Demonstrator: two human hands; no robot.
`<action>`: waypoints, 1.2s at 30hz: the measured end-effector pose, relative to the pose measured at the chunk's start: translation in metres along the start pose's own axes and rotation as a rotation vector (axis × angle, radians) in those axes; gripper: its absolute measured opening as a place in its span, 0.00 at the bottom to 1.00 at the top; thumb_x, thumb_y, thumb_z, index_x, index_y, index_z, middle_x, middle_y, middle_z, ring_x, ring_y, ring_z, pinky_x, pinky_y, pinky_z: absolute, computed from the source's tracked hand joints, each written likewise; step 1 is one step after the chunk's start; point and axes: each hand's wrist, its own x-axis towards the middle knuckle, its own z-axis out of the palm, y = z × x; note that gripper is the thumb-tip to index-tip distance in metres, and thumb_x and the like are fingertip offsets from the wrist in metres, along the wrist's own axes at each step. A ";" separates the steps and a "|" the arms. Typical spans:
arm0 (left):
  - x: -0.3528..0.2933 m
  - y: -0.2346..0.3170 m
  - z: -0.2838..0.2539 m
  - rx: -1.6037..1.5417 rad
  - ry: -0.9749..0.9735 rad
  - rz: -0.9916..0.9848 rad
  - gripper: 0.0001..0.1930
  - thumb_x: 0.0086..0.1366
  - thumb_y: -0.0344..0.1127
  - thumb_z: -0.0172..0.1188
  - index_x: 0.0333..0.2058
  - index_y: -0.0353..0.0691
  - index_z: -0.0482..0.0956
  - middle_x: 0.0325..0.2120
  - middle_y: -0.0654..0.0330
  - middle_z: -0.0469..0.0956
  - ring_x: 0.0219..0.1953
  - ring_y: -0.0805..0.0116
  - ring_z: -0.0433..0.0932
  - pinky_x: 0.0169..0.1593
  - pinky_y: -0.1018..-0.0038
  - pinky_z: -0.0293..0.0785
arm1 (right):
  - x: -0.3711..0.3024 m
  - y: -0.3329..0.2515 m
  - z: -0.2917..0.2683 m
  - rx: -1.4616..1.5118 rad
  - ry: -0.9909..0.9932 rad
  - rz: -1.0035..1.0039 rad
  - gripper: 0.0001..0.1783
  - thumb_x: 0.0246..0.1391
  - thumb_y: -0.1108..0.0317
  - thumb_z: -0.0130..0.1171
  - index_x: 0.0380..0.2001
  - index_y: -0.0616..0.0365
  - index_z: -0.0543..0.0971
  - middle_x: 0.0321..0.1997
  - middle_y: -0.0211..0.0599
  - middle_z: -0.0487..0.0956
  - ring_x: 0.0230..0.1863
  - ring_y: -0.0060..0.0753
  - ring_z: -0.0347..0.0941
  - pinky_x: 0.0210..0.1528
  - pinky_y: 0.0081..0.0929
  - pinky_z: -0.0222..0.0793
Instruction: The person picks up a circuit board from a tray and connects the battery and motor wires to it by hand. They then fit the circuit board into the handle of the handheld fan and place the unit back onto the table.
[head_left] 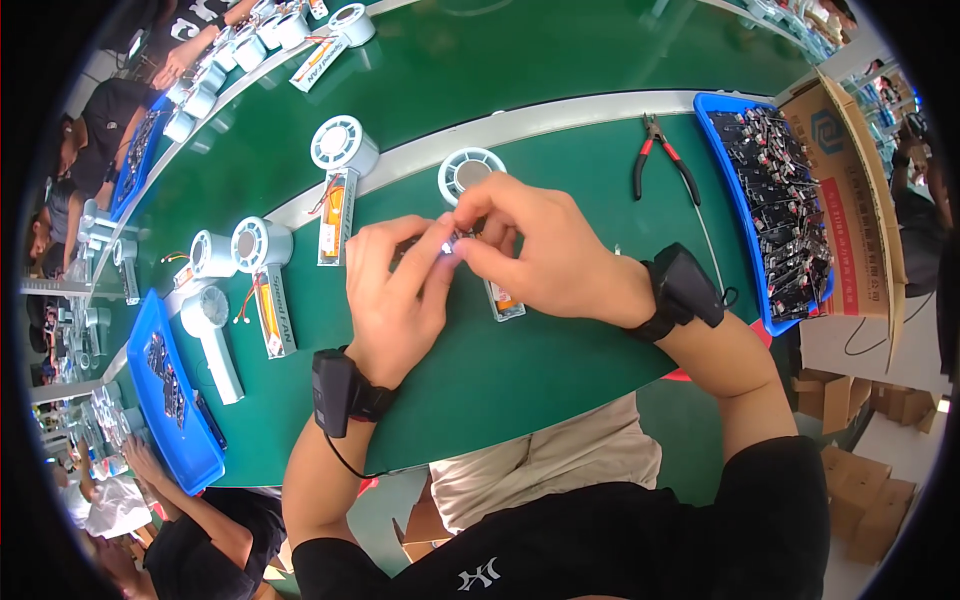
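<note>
Near edge of the green bench [580, 365], about midway along – both hands held over the surface, fingertips meeting. A black device is strapped to each wrist.

Left hand [395, 290]: thumb and forefinger together, clamped on a small bright part [449, 246], which sits right at their tips. Right hand [555, 245]: thumb tip at the same part, from its right; forefinger curled above. Whether the right fingers grip it or only touch – cannot tell. Detail there too small.

1 fan [470, 172] lies under the hands: round head just beyond the fingertips, handle's near end showing below the right fingers, middle hidden.

Near left corner of bench: blue tray [195, 460], some black boards in it; a co-worker's hand [145, 462] close by its outer side. Beyond that tray, 1 white fan [218, 350] with closed handle. Farther in, 2 fans with open handles, orange-yellow packs showing: 1 nearer [270, 300], 1 by the far edge [338, 215], its head against the pale rail [560, 118].

Right side: red-and-black pliers [653, 138] near the far edge; along the right edge a blue tray [742, 225] heaped with black parts, cardboard box [850, 200] just outside.

Past the rail: another fan [345, 30], more in a row farther left.
</note>
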 end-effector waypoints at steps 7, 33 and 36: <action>-0.001 0.000 0.005 -0.064 -0.006 -0.057 0.21 0.53 0.22 0.72 0.48 0.39 0.85 0.39 0.58 0.78 0.37 0.60 0.76 0.40 0.69 0.72 | -0.003 0.008 0.004 -0.151 0.080 -0.169 0.09 0.58 0.74 0.63 0.35 0.58 0.72 0.18 0.29 0.74 0.17 0.19 0.71 0.20 0.23 0.62; -0.002 0.015 0.008 -0.828 -0.032 -0.682 0.16 0.67 0.26 0.66 0.53 0.34 0.81 0.40 0.61 0.77 0.38 0.75 0.77 0.38 0.80 0.75 | 0.015 -0.001 -0.033 -0.034 -0.297 0.282 0.11 0.55 0.74 0.67 0.43 0.62 0.84 0.32 0.37 0.83 0.28 0.24 0.79 0.31 0.22 0.73; -0.002 0.018 0.012 -0.983 -0.081 -0.801 0.16 0.68 0.27 0.65 0.53 0.33 0.81 0.41 0.62 0.77 0.34 0.77 0.76 0.35 0.81 0.75 | 0.006 0.008 -0.027 -0.198 -0.172 0.068 0.10 0.54 0.74 0.67 0.40 0.62 0.83 0.32 0.37 0.82 0.28 0.25 0.80 0.31 0.24 0.75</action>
